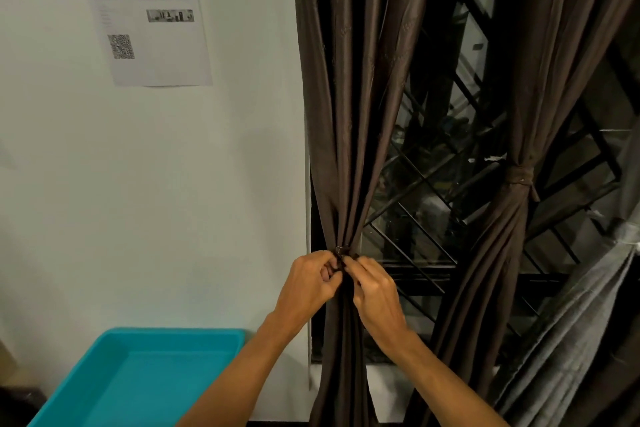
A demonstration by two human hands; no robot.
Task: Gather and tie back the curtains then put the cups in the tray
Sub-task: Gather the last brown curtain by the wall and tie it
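Lower centre, left hand (310,282) and right hand (375,291) are both pinching the tie-back (341,251) — grips meeting on it — across the vertically hanging curtain (346,114).

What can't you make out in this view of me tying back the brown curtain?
Head view, the only one:
- The tie on the left curtain is mostly covered by the fingers of the left hand and right hand. I cannot tell whether it is knotted.
- The teal tray is cut off by the bottom edge.
- The cups are out of frame.
- The print on the wall sheet is too blurred to read.
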